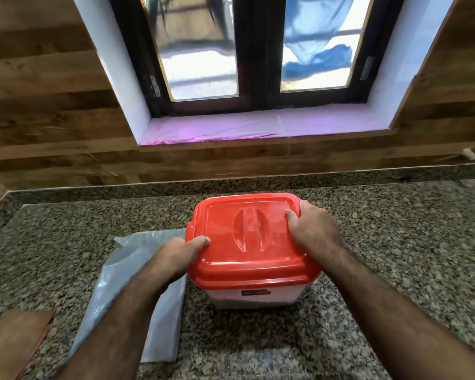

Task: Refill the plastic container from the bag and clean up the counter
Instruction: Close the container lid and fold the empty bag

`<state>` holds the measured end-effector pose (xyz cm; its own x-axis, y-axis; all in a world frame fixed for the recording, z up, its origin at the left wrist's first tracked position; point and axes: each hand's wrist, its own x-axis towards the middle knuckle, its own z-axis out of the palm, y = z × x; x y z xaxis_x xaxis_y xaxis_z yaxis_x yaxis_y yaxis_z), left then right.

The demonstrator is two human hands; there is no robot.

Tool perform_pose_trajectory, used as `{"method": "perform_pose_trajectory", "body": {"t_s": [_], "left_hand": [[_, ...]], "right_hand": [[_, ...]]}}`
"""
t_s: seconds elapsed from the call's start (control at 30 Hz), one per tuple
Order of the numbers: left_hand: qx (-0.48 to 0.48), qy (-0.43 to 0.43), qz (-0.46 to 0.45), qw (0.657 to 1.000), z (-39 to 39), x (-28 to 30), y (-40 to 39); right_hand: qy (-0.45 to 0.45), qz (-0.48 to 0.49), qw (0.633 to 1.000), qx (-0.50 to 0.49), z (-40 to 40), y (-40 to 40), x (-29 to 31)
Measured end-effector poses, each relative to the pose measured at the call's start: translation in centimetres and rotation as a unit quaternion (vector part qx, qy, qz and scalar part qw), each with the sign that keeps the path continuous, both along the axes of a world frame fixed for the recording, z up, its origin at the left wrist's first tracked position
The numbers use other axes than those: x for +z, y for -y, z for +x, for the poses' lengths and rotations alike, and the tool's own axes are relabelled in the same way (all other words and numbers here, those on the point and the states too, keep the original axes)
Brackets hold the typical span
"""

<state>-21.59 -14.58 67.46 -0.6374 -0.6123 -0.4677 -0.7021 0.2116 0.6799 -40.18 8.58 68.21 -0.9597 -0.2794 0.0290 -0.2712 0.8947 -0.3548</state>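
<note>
A white plastic container (254,296) with a red lid (247,237) stands upright in the middle of the speckled granite counter (395,242). My left hand (176,256) grips the lid's left edge, thumb on top. My right hand (313,229) holds the lid's far right corner, fingers curled over the rim. A flat, translucent grey plastic bag (129,272) lies on the counter just left of the container, partly under my left forearm. What is inside the container is hidden by the lid.
A wood-panelled wall (52,105) rises behind the counter, with a closed window (258,50) and a pink-lined sill (258,124). A reddish-brown board (14,338) lies at the near left corner.
</note>
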Motion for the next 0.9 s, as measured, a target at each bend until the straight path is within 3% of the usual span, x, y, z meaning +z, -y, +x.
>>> {"method": "perform_pose_trajectory", "body": {"t_s": [0.1,0.17,0.2,0.27,0.33,0.4,0.5,0.57,0.63,0.7,0.73,0.8,0.9], "left_hand": [[0.007,0.004,0.031,0.999,-0.8,0.6,0.1],[0.021,-0.02,0.079,0.996,-1.1,0.7,0.1],[0.029,-0.027,0.113,0.993,-1.0,0.7,0.1],[0.042,-0.019,0.2,0.979,-0.7,0.1,0.8],[0.042,-0.03,0.286,0.957,-0.4,-1.2,1.4],[0.052,-0.057,0.297,0.952,-0.6,-2.2,1.9],[0.102,-0.097,0.214,0.967,-0.8,-1.1,1.1],[0.116,-0.108,0.072,0.985,-1.1,-0.2,0.7],[0.078,-0.043,-0.179,0.98,-1.4,0.7,-0.7],[0.012,0.035,-0.374,0.927,-1.9,1.6,-2.9],[-0.01,0.057,-0.422,0.905,-2.2,1.7,-3.8],[-0.047,0.097,-0.475,0.873,-2.6,1.8,-4.7],[-0.067,0.102,-0.497,0.859,-2.3,1.6,-4.4]], "right_hand": [[0.044,-0.049,0.998,-0.014,-0.5,-0.4,-0.2],[0.157,-0.144,0.976,-0.052,-0.5,-0.8,-0.1],[0.249,-0.234,0.936,-0.082,-0.7,-1.2,-0.2],[0.438,-0.368,0.813,-0.107,-1.3,-2.0,-0.5],[0.521,-0.374,0.765,-0.066,-1.6,-3.0,-0.7],[0.511,-0.343,0.785,-0.066,-1.7,-3.5,-0.5],[0.408,-0.292,0.858,-0.113,-2.0,-3.5,0.3],[0.281,-0.192,0.933,-0.121,-1.7,-3.1,1.4],[0.11,-0.007,0.99,-0.091,-0.8,-1.9,2.0],[-0.018,0.144,0.989,-0.037,0.9,-0.5,2.1],[-0.053,0.166,0.985,-0.016,1.7,0.1,2.0],[-0.078,0.187,0.979,-0.005,2.4,0.6,1.7],[-0.067,0.163,0.984,-0.002,2.6,0.1,2.0]]}}
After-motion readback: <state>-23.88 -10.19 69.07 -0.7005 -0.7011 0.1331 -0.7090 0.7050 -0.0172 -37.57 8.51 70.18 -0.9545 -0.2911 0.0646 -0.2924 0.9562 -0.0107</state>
